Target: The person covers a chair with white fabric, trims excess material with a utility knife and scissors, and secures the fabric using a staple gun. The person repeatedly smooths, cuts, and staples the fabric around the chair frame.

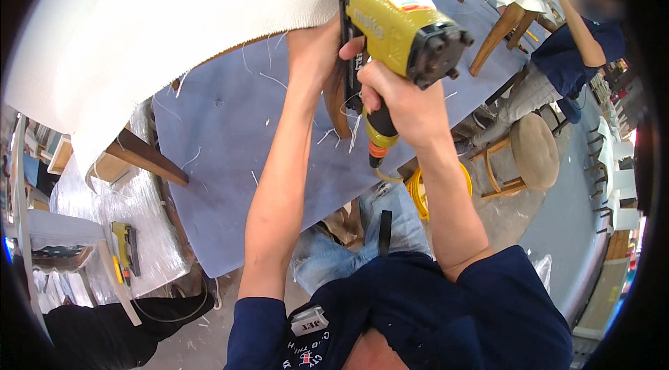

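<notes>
My right hand is wrapped round the black grip of a yellow-green pneumatic staple gun. The gun's nose meets the edge of a large piece of white textured upholstery, which covers a chair with brown wooden legs. Up against the fabric's lower edge is my left hand, just left of the gun. Its fingers are mostly hidden behind the gun and fabric, so its grip does not show. Loose white threads hang from the fabric's edge. An air hose joins the base of the gun's handle.
A blue-grey covered table lies beneath the chair. At left, another staple gun rests by plastic-wrapped goods. Another person handles a white-covered chair at upper right. A round stool and yellow hose coil stand below.
</notes>
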### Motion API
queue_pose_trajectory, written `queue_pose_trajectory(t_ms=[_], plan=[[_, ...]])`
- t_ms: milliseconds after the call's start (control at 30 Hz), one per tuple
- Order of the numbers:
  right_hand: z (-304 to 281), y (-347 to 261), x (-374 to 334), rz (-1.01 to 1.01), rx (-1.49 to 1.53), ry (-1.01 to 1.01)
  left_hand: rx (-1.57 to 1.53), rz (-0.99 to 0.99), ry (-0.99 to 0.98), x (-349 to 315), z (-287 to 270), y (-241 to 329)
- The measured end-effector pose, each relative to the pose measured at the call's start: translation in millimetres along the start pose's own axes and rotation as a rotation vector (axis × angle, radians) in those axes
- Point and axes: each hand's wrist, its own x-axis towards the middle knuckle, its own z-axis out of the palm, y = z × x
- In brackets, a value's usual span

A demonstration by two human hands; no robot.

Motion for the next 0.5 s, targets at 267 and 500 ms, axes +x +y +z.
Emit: queue_pose_trajectory(t_ms=[267,500], plan=[[-8.9,-1.3,6.0,0.006,0.015,-0.075,0.125,0.043,-0.044,0.8,1.7,10.0],[-84.0,24.6,-34.4,0.130,-0.182,-0.190,0.627,0.078,-0.026,-84.1,-84.5,26.4]])
